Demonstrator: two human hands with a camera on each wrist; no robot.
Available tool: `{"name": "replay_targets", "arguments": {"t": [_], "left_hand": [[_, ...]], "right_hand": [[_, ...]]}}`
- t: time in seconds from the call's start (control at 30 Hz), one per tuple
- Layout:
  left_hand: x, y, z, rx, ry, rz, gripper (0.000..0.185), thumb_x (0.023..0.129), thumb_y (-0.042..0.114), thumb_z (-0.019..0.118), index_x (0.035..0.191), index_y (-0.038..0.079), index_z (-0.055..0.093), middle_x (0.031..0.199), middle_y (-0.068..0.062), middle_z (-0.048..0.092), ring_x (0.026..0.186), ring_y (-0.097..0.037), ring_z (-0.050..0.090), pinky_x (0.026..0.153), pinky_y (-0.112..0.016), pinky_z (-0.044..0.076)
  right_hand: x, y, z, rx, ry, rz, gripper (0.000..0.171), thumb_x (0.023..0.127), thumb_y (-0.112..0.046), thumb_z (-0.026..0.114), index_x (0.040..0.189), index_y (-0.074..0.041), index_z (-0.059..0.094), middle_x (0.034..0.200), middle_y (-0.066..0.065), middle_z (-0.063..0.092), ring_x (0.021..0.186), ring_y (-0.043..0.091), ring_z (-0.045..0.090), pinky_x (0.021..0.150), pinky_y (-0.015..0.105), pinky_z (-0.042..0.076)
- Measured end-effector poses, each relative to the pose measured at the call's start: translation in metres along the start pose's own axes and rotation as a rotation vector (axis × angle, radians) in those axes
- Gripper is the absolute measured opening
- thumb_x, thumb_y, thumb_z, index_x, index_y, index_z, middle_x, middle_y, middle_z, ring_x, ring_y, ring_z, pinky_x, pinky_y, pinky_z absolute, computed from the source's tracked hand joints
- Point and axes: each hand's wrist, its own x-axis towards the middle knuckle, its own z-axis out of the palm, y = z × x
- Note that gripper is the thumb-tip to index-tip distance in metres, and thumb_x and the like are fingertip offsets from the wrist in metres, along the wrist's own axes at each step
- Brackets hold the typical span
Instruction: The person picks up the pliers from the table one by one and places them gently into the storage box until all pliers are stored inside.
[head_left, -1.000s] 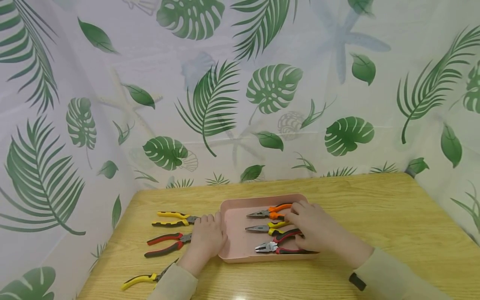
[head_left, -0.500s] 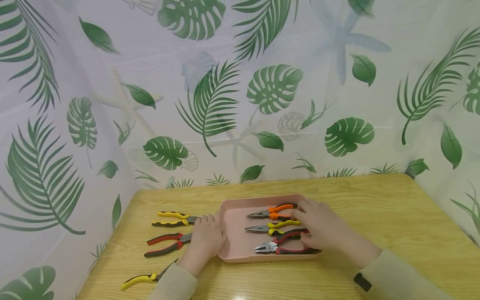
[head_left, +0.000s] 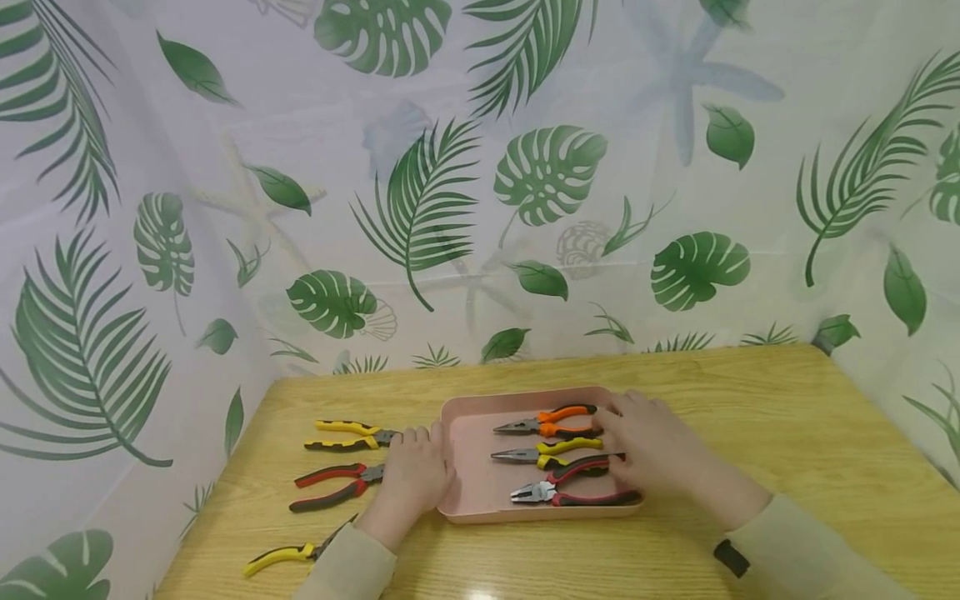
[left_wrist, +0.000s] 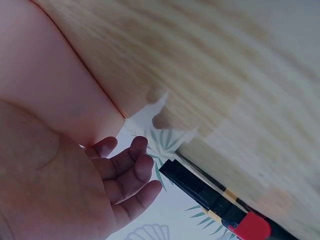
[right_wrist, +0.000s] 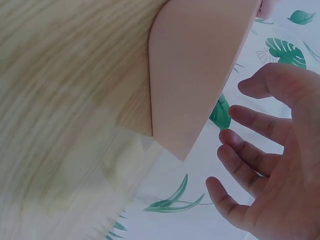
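Observation:
Three pairs of pliers lie in a pink tray (head_left: 468, 479): orange-handled long-nose pliers (head_left: 551, 424), yellow-handled long-nose pliers (head_left: 551, 454) and red-and-black combination pliers (head_left: 570, 492). At the tray's left end is my left hand (head_left: 416, 471), its fingers loosely bent; the left wrist view shows nothing between them. My right hand (head_left: 652, 442) is over the tray's right end, fingers spread and slightly bent, holding nothing. It partly covers that end and its rim. The tray's outer wall (right_wrist: 200, 65) faces this hand in the right wrist view.
Left of the tray on the wooden table (head_left: 750, 433) lie yellow-and-black pliers (head_left: 348, 433), red-and-black pliers (head_left: 333, 487) and yellow-handled pliers (head_left: 288, 557), partly hidden by the left sleeve. A leaf-patterned cloth (head_left: 480, 208) hangs behind and beside the table.
My right hand has drawn back to the right from the pliers' handles, uncovering more of them. The left hand and the pliers look unmoved.

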Motion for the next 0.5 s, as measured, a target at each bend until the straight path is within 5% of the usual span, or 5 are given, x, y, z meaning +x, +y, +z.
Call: {"name": "replay_targets", "arguments": {"t": [0.3, 0.5], "left_hand": [[0.0, 0.001, -0.001, -0.001, -0.02, 0.001, 0.03, 0.107, 0.035, 0.052, 0.115, 0.006, 0.05, 0.092, -0.011, 0.058, 0.092, -0.028, 0.059, 0.088, -0.044, 0.05], [0.001, 0.0, 0.0, -0.002, -0.01, 0.001, 0.03, 0.107, 0.036, 0.052, 0.113, 0.007, 0.05, 0.092, -0.011, 0.057, 0.091, -0.028, 0.058, 0.087, -0.044, 0.049]], "right_hand": [[-0.002, 0.006, 0.005, 0.014, 0.008, 0.053, 0.035, 0.087, -0.023, 0.077, 0.12, -0.012, 0.07, 0.114, 0.009, 0.066, 0.104, 0.029, 0.059, 0.086, 0.056, 0.055], [0.0, 0.012, 0.005, 0.002, 0.055, 0.059, 0.031, 0.084, -0.023, 0.078, 0.113, -0.018, 0.067, 0.1, 0.003, 0.063, 0.093, 0.025, 0.057, 0.077, 0.05, 0.052]]}}
